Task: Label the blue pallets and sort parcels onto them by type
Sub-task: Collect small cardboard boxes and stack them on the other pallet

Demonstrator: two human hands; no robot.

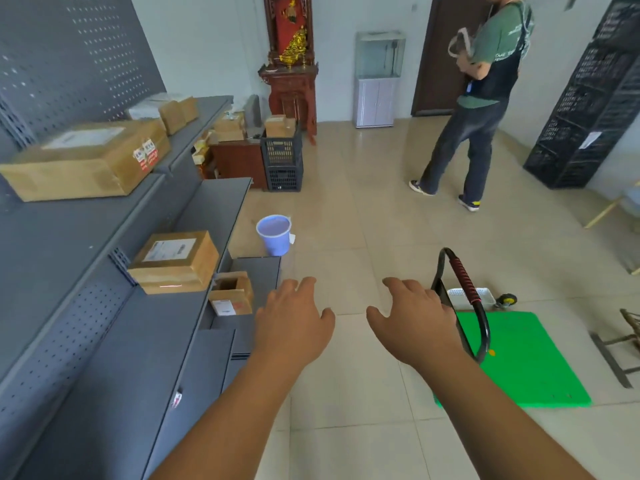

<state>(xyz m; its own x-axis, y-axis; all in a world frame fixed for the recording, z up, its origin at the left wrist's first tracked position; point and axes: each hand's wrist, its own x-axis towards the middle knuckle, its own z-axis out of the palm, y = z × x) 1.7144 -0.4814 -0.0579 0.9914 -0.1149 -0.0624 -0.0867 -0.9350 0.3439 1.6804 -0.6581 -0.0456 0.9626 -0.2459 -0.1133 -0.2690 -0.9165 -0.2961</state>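
The person is holding both arms out low beside the grey shelving (104, 341), palms down. The left hand (294, 320) is hovering just off the shelving's lower edge and the right hand (412, 317) is hanging a little farther out from it. Both are showing loosely spread, slightly curled fingers and gripping nothing. Across the aisle from the shelving, a green platform trolley (526, 362) is standing with nothing on its deck, its black handle (465, 282) rising just beside the right hand without touching it. A small open-topped carton (232, 294) is sitting on a low shelf of the shelving, nearest the left hand. A labelled parcel (176, 261) is resting one level up, and a large flat box (86, 157) is lying on the level above that. A lavender bucket (275, 233) is standing on the floor off the shelving's open side. Past its far end, black crates (282, 157) are holding more cartons, and another person (485, 98) is walking towards a dark door, well away from the shelving. No blue pallet is showing anywhere from here, and neither is any label. I am judging the job to be barely begun: the parcels are all waiting on the shelving, with labelling and sorting both left to do.
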